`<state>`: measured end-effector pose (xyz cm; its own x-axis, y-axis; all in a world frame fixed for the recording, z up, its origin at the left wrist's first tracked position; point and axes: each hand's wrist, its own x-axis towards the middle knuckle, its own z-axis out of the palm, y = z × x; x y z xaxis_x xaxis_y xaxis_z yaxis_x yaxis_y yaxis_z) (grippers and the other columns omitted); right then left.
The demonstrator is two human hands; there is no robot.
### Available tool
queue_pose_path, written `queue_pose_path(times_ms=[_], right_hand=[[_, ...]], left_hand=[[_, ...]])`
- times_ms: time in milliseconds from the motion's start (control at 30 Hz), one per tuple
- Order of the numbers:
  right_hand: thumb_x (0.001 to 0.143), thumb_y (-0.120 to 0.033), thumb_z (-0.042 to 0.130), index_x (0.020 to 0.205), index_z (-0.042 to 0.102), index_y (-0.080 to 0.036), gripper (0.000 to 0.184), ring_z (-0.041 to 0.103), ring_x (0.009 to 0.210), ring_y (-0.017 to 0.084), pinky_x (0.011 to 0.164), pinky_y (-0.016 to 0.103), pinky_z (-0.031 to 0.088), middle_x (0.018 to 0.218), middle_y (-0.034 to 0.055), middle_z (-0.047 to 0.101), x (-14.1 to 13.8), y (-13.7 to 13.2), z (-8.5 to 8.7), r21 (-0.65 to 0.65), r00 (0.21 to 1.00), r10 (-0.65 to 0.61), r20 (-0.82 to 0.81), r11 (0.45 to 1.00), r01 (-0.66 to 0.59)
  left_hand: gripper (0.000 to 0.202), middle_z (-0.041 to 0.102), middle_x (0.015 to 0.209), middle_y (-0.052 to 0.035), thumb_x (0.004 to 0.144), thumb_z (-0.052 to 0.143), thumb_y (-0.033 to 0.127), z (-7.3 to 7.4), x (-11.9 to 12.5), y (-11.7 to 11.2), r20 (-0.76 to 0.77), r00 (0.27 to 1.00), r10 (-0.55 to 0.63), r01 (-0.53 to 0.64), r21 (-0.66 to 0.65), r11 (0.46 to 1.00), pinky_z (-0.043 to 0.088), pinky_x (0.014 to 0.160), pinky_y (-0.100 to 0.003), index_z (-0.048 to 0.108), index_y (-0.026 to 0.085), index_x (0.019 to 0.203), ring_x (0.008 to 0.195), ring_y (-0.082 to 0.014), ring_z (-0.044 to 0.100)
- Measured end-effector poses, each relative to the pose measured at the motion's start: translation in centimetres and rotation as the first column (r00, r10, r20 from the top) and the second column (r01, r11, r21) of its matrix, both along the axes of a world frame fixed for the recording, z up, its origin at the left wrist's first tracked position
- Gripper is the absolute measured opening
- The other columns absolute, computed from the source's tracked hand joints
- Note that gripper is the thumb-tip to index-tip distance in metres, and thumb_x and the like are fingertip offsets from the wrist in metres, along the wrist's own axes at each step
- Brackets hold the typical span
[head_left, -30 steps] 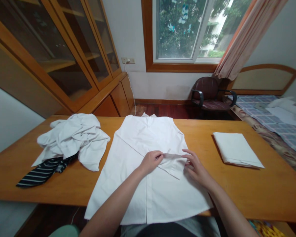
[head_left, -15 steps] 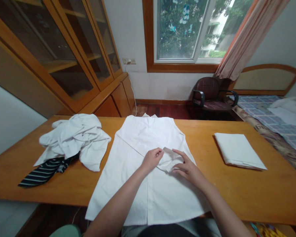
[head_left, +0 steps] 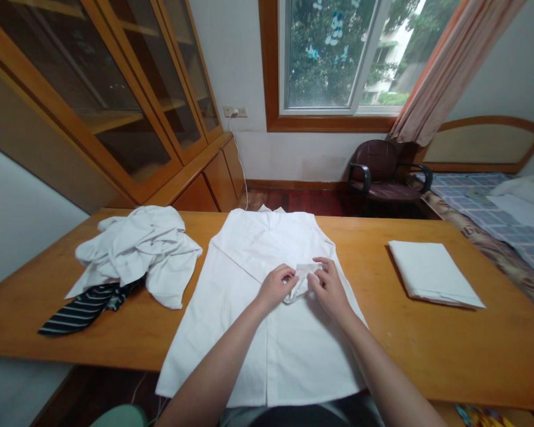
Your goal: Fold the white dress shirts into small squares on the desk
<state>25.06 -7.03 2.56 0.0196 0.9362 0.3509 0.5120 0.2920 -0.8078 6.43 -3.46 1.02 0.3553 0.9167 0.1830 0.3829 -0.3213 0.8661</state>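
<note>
A white shirt (head_left: 293,350) lies spread on the wooden table, its collar end at the far edge and its hem towards me. One sleeve crosses the body slantwise, and its cuff (head_left: 305,270) lies a little right of the middle. My left hand (head_left: 275,288) pinches the cuff's left end between thumb and fingers. At the right end, my right hand (head_left: 331,290) has its thumb and fingers bent together on the cuff, partly covering it. The fabric between the hands is bunched.
A crumpled white garment (head_left: 137,243) lies on the left of the wooden table (head_left: 427,356), over a black striped tie (head_left: 78,311). On the right is a folded white garment (head_left: 434,273). Beyond stand an armchair (head_left: 376,169), a bed (head_left: 502,196) and a glass-door cabinet (head_left: 173,160).
My right hand has moved inwards and its spread fingers have closed in on the cuff. My left hand stays at the cuff's left end. The cuff now lies flatter.
</note>
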Motion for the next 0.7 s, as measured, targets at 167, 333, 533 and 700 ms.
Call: queue_pose_path(times_ms=[167,333,533,700], right_hand=[[0.087,-0.029,0.060,0.067,0.051,-0.021,0.024,0.058,0.081,0.019,0.075,0.037,0.049,0.123,0.0105,0.053,-0.8,0.4,0.0,-0.011,0.997,-0.066,0.026,0.998,0.067],[0.086,-0.028,0.061,0.087,0.057,-0.021,0.009,0.053,0.072,0.015,0.070,0.034,0.048,0.115,0.0086,0.051,-1.3,0.5,-0.2,0.029,0.987,-0.157,-0.043,0.987,0.158],[0.089,-0.031,0.062,0.085,0.060,-0.022,0.010,0.054,0.076,0.018,0.067,0.031,0.044,0.089,0.0030,0.057,-1.5,0.6,-0.1,0.018,0.997,-0.057,-0.048,0.998,0.058],[0.094,-0.031,0.057,0.082,0.062,-0.021,0.016,0.057,0.077,0.019,0.070,0.032,0.044,0.083,0.0029,0.061,-1.5,0.6,0.1,0.004,0.994,0.012,-0.110,1.000,-0.012]], left_hand=[[0.021,0.062,0.077,0.0003,0.089,0.057,0.032,-0.1,0.1,0.1,-0.020,1.000,0.014,-0.014,-0.041,0.999,0.043,0.071,-0.025,0.065,0.019,0.074,0.075,-0.0146,0.058],[0.023,0.061,0.075,0.0011,0.089,0.057,0.031,-0.3,0.1,-0.2,-0.023,1.000,0.010,-0.011,-0.029,1.000,0.041,0.070,-0.024,0.065,0.019,0.071,0.073,-0.0137,0.056],[0.023,0.062,0.076,0.0013,0.090,0.058,0.036,0.0,0.0,-0.7,-0.048,0.999,-0.009,0.009,-0.006,1.000,0.041,0.070,-0.024,0.066,0.019,0.076,0.072,-0.0131,0.055],[0.024,0.061,0.074,0.0019,0.089,0.059,0.036,-0.2,-0.1,-0.8,-0.092,0.996,-0.003,0.003,-0.008,1.000,0.040,0.068,-0.024,0.065,0.019,0.074,0.071,-0.0131,0.054]])
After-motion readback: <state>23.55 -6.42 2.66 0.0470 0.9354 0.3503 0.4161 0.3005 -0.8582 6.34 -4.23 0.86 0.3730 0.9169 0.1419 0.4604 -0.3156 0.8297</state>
